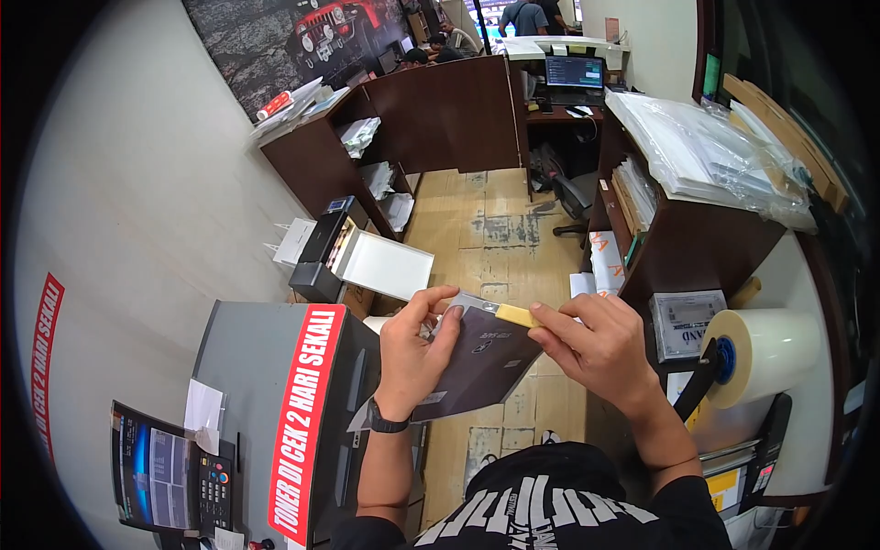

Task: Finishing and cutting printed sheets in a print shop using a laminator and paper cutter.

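Observation:
A flat dark sheet in a clear plastic sleeve (481, 357), bearing small print, is held up in front of me, tilted. My left hand (423, 350) grips its upper left edge between thumb and fingers; a watch is on that wrist. Along the sleeve's top edge, at the right, lies a small yellow strip (517, 315), which cannot be told to be tape or paper. My right hand (595, 340) pinches the right end of this strip between thumb and fingertips, close to the sheet's upper right corner.
At the lower left stands a grey office copier (247, 357) with a screen, and beyond it a printer (323, 247) with its tray out. A film roll (770, 354) is on the right. Shelves (708, 254) bear plastic-wrapped sheets. An office chair (574, 199) and several people are farther off.

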Demonstrator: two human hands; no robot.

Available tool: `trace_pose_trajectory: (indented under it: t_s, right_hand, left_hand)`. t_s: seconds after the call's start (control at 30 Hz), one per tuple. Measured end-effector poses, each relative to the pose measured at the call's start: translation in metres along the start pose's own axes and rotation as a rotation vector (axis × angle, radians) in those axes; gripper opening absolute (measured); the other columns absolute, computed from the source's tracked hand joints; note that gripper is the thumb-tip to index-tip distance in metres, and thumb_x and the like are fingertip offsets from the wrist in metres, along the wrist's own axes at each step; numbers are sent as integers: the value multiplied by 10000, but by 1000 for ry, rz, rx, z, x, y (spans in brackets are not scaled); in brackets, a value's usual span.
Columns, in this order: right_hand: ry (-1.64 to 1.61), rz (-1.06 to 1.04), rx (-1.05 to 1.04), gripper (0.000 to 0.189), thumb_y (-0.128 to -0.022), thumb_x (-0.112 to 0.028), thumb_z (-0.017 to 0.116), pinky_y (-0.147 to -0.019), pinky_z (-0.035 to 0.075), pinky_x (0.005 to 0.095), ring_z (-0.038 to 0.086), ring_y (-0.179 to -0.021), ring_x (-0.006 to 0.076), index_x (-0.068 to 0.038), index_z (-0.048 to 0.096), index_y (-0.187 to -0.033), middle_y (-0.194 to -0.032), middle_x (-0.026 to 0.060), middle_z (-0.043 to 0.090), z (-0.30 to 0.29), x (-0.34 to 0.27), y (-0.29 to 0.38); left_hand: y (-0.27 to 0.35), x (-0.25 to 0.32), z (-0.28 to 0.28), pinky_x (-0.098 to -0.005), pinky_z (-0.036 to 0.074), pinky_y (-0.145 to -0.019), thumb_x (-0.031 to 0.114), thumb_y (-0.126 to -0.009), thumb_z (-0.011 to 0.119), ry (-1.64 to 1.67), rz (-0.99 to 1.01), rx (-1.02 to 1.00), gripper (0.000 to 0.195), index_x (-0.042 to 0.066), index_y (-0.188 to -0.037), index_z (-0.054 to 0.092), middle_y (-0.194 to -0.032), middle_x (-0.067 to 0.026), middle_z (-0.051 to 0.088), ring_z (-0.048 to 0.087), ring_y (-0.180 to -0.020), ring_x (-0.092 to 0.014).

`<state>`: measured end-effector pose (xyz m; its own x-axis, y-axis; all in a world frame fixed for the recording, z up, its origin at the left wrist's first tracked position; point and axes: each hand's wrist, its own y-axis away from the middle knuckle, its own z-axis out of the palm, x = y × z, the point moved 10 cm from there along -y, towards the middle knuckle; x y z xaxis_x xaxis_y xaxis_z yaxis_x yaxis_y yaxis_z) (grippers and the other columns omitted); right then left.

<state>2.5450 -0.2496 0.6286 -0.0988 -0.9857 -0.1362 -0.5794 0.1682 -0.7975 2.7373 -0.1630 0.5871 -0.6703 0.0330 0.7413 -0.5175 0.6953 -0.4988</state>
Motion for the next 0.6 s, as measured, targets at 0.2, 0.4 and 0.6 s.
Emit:
trace_pose_trajectory:
  t_s: [0.2,0.4,0.6]
  right_hand:
    - [-7,-16,9,227,-802,-234,788,-518,393,320,525,-555,182,-112,750,-989,-706,11,583,2,-2,-4]
    - [6,-22,2,230,-806,-238,784,-525,395,321,529,-566,175,-119,751,-999,-706,4,584,4,-1,-4]
    - [25,-34,23,237,-833,-243,755,-526,404,312,540,-597,161,-107,733,-1025,-705,-2,545,8,3,0]
  left_hand:
    - [1,3,-1,-284,470,-622,76,-853,699,-25,35,18,238,47,-1089,680,-776,-83,678,568,-635,-167]
    - [1,9,-2,-285,477,-618,75,-850,703,-90,59,19,248,46,-1096,685,-793,-84,684,584,-644,-172]
    - [3,16,0,-294,501,-642,62,-847,704,-113,128,28,310,54,-1156,685,-810,-103,684,608,-658,-183]
